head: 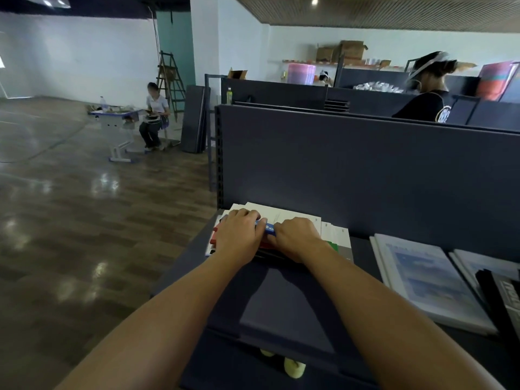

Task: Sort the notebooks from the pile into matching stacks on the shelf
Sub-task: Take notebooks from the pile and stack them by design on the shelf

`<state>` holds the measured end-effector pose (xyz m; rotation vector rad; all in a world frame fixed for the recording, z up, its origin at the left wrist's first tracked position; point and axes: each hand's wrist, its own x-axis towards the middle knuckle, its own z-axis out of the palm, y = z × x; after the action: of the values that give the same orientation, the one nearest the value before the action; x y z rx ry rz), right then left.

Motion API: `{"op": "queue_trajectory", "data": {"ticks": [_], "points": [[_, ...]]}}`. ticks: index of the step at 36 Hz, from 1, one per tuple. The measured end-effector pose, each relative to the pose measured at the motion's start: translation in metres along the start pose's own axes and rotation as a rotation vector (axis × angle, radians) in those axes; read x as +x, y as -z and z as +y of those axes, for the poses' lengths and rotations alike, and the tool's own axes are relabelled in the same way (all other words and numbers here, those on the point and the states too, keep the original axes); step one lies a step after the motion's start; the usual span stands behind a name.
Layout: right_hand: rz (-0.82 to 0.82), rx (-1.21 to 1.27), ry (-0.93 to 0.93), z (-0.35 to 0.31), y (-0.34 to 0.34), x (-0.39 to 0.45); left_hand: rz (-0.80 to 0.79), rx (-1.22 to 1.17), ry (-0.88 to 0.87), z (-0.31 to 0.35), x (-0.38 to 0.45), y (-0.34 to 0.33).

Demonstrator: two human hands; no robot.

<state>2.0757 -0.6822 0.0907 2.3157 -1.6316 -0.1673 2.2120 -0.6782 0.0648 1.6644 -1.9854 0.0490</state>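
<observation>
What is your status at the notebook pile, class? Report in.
Left hand and right hand both on blue notebook atop mixed pile. Grip unclear. Pale blue-covered stack waits right. Nothing blocking.
</observation>
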Motion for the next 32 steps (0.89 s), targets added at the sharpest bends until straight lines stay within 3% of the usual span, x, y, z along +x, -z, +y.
{"op": "queue_trajectory", "data": {"ticks": [10,19,32], "points": [[0.093,-0.087,0.058,0.013,-0.011,-0.013,-0.002,-0.044,-0.024,0.005,0.003,0.007],[0.178,-0.101,-0.004,0.050,-0.019,-0.051,-0.047,-0.059,-0.051,0.011,0.002,0.014],[0.310,-0.206,-0.272,0.141,-0.012,-0.188,-0.117,-0.202,-0.341,0.133,-0.016,-0.013]]}}
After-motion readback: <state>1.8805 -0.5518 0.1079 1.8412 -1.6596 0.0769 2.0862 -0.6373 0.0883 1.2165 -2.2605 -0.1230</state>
